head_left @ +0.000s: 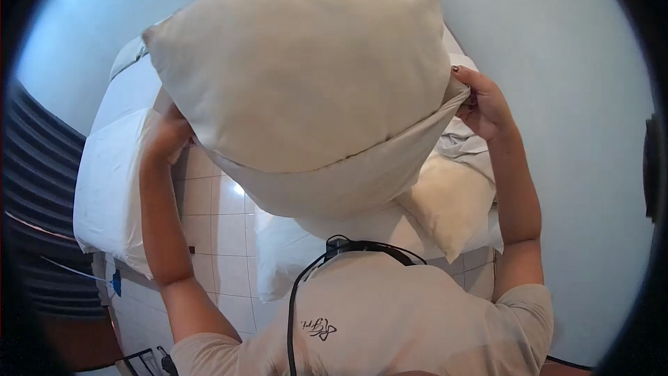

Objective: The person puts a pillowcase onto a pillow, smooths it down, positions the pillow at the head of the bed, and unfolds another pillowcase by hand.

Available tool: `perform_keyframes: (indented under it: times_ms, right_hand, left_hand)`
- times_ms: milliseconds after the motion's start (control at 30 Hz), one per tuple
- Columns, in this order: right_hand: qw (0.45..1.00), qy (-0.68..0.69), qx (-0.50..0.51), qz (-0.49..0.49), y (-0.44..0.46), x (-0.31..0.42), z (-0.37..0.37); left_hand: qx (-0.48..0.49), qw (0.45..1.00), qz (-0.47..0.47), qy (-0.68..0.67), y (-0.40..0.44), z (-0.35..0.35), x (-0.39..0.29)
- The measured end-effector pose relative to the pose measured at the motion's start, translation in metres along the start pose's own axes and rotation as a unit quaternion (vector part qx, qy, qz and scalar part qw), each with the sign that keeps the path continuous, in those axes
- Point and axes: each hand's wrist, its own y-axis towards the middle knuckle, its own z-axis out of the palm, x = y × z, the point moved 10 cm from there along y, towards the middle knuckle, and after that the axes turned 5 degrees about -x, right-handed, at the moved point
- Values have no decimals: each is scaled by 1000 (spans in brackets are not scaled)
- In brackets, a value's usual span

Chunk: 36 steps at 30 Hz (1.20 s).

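The pillow (306,63) sits before the person, its lower part in a case (327,191), between the left hand (167,134) and right hand (486,103). Behind, a bed (111,198) lies left, with a curtain (38,157) farther left; right lies another pillow (451,202), rumpled cloth (465,145) beyond it, and a wall (591,132) farther right.

- Left bed (129,94): white sheet (115,202) hanging down its side
- Right bed (289,257), white-covered: cream pillow (452,198) at its edge, rumpled grey cloth (466,145) beyond the pillow
- Tiled floor (232,237) between the beds
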Motion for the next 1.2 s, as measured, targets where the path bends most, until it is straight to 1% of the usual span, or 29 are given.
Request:
perform_keyframes:
  times_ms: [33,100,133,167,200,267,300,367,400,433,500,533,567,600,633,667,733,767,800,833,867,900,967,1033,1067,1100,1133,1167,1200]
  right_hand:
    - [1000,-1,-2,0,1,-2,-2]
    - [997,7,1,74,4,-29,-8]
    - [991,-112,32,69,12,-26,-26]
    - [991,-112,36,63,9,-21,-22]
    - [995,-64,55,51,-5,-17,-15]
    - [997,-17,71,38,-15,-15,-10]
    - [996,-3,62,67,-18,-26,-15]
    - [990,23,47,131,-21,-57,-25]
    - [981,35,127,141,-22,-52,-19]
    - [981,35,131,136,-23,-55,-23]
    - [994,-3,-64,85,-51,-37,-15]
    - [993,71,-38,81,-47,-42,-14]
    - [993,70,-41,81,-37,-50,-29]
    - [990,60,-14,124,-26,-67,-43]
    - [984,51,14,168,-26,-82,-49]
    - [988,5,-93,126,-35,-62,-48]
    - [987,55,-92,117,-42,-48,-31]
    - [982,105,-99,118,-45,-50,-29]
    - [982,105,-101,123,-40,-59,-39]
    - [983,120,-61,124,-29,-71,-47]
    - [983,134,-19,126,-26,-74,-39]
    - [983,129,-12,129,-28,-74,-37]
    - [996,-33,-24,76,-35,-56,-34]
    - [997,-1,-20,69,-40,-55,-14]
    - [998,29,-41,44,-39,-51,-9]
    - [996,61,-64,23,-39,-48,-9]
    - [998,13,-24,61,-34,-55,-13]
    - [998,10,-22,64,-31,-56,-30]
    - [997,-49,7,52,-24,-52,-40]
  left_hand:
    - [-28,998,11,-48,-3,-1,-3]
    - [59,989,-69,117,-14,17,13]
    - [87,986,-61,127,-8,11,24]
    - [82,987,-56,127,-12,13,18]
    - [1,999,-36,4,-22,7,5]
    - [-77,990,-15,-120,-31,-7,3]
    - [-21,999,-25,4,-31,2,14]
    - [39,990,-43,126,-41,12,26]
    - [34,995,-7,90,-41,8,12]
    - [27,998,33,54,-41,6,-2]
    - [4,997,52,65,-35,3,23]
    - [-15,995,72,73,-31,3,31]
    - [-11,995,71,72,-29,8,36]
    - [20,974,156,161,-34,22,26]
    - [37,958,195,205,-39,30,21]
    - [51,939,236,247,-46,38,16]
    - [-31,983,122,137,-30,13,15]
    - [-30,983,120,138,-34,18,7]
    - [-34,996,70,42,-38,25,6]
    - [-39,998,20,-55,-40,27,12]
    - [-41,998,14,-55,-36,23,17]
    - [6,997,-72,-12,-30,23,40]
    - [36,988,-148,28,-32,21,57]
    - [-61,996,51,35,-45,13,19]
    - [-41,997,40,-47,-45,15,30]
    - [-45,997,36,-47,-43,7,47]
    - [4,997,58,44,-41,8,63]
    - [24,994,69,87,-44,9,61]
    - [44,987,81,130,-48,11,52]
